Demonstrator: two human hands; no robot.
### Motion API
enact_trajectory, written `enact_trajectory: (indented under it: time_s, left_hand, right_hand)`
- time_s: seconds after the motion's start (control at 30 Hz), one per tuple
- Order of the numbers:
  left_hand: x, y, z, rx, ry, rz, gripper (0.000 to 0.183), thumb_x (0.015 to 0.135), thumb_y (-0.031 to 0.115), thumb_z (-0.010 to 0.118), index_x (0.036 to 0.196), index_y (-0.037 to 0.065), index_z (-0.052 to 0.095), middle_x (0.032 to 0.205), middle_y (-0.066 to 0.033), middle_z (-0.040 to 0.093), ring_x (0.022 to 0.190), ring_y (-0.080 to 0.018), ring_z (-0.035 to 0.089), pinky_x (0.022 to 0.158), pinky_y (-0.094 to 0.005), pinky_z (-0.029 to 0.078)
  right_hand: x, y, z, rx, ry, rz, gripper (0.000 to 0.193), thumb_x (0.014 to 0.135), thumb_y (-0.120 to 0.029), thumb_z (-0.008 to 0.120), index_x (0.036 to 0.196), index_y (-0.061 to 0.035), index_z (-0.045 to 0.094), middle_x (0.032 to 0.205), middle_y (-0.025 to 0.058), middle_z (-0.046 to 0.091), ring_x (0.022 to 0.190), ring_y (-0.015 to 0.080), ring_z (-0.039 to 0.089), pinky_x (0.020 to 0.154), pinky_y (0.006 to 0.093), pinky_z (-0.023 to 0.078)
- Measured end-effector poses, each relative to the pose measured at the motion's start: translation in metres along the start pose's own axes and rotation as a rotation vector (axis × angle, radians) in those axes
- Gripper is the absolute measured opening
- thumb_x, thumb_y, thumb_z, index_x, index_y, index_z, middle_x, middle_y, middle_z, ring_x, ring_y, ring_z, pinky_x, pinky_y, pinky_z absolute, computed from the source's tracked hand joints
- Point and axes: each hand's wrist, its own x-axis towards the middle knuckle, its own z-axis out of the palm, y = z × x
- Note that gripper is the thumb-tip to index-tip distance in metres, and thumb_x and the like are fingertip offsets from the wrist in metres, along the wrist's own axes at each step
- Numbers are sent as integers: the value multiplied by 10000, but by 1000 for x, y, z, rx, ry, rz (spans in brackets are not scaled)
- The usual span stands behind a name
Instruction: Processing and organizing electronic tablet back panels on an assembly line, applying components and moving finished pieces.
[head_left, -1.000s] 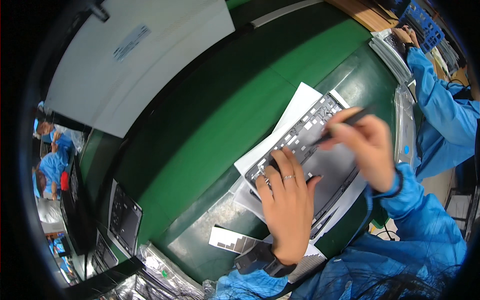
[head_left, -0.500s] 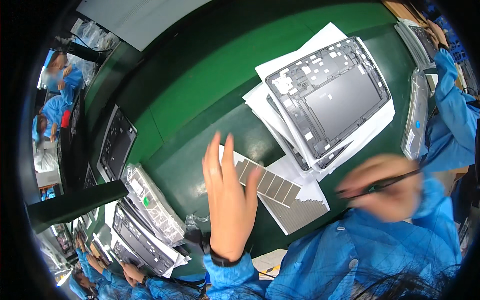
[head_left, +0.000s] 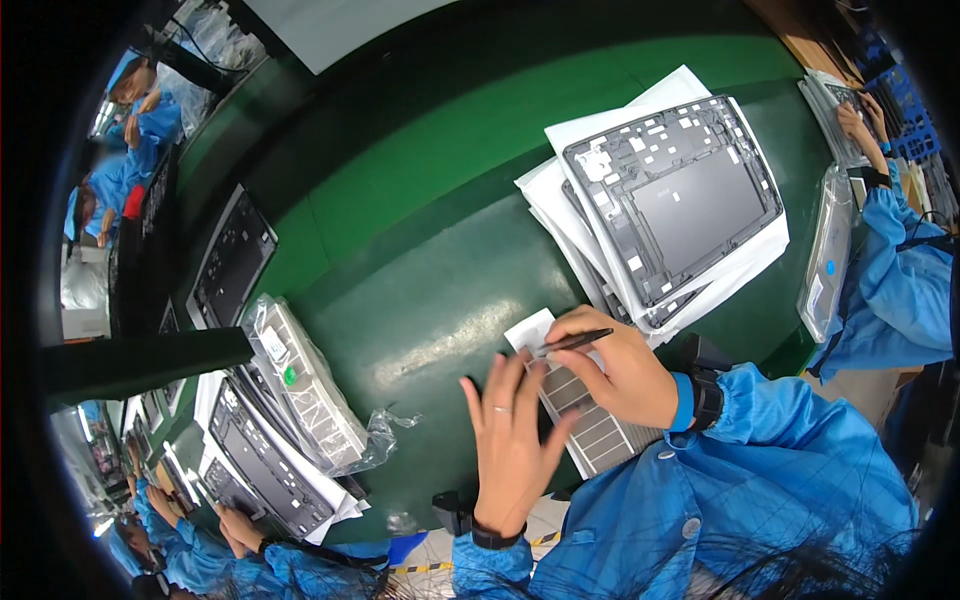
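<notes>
left hand (head_left: pixel 512 440) fingers spread wide, now flat on the near sticker sheet (head_left: pixel 585 415), right hand (head_left: pixel 620 368) has moved in, pinching dark tweezers (head_left: pixel 572 343) at the sheet's far corner, grey tablet shell (head_left: pixel 672 200) on white paper (head_left: pixel 665 105) far right

Green table (head_left: pixel 420 200), grey striped sheet (head_left: pixel 590 425), black pen (head_left: pixel 575 342), blue sleeves (head_left: pixel 760 450)

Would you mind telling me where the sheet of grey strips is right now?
In the head view the sheet of grey strips lies low and right of centre on the green table, under both hands, just below the stacked grey tablet frame.
</notes>
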Motion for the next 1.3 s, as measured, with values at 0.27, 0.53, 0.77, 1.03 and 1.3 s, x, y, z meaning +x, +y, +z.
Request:
enact_trajectory:
  time_s: [0.27, 0.53, 0.77, 1.03, 1.3]
  left_hand:
    - [15, -12, -18, 128, 79, -71, 903, 732, 365, 925, 1519, 118, 558, 1670, -147, 363, 1551, -433, 309, 1258, -700, 127]
    - [13, -16, -25, 129, 38, -80, 929, 675, 400, 948, 1500, 141, 608, 1687, -168, 336, 1572, -450, 269, 1254, -717, 107]
    - [16, -17, -32, 160, 20, -99, 915, 665, 401, 954, 1484, 154, 628, 1677, -167, 348, 1558, -454, 294, 1244, -729, 132]
    - [40, -12, -29, 276, 44, -107, 1004, 704, 434, 925, 1561, 130, 498, 1681, -218, 320, 1548, -490, 274, 1231, -731, 108]
    - [142, 98, -42, 92, -12, 275, 813, 929, 395, 755, 1564, -8, 445, 1618, -267, 361, 1535, -542, 261, 1240, -729, 112]
  right_hand:
    - [15, 5, 17, 76, 22, 207, 171, 1024, -50, 638, 1169, 27, 592, 1018, 197, 656, 864, 342, 682, 782, 406, 540]
    - [16, 3, 14, 43, -81, 218, 184, 1015, -28, 657, 1184, 1, 589, 878, 130, 674, 756, 233, 694, 698, 335, 542]
    - [18, 6, 13, 48, -163, 124, 173, 1034, -95, 644, 1173, -3, 599, 1020, 170, 695, 889, 384, 685, 802, 423, 547]
    - [-8, -41, -88, 398, 195, 3, 94, 1005, -6, 674, 1084, 27, 633, 1116, 187, 721, 961, 260, 731, 845, 355, 572]
    - [43, 55, -243, 109, 1004, 108, 167, 1043, -67, 673, 1149, 58, 637, 1022, 96, 738, 968, 144, 723, 853, 274, 558]
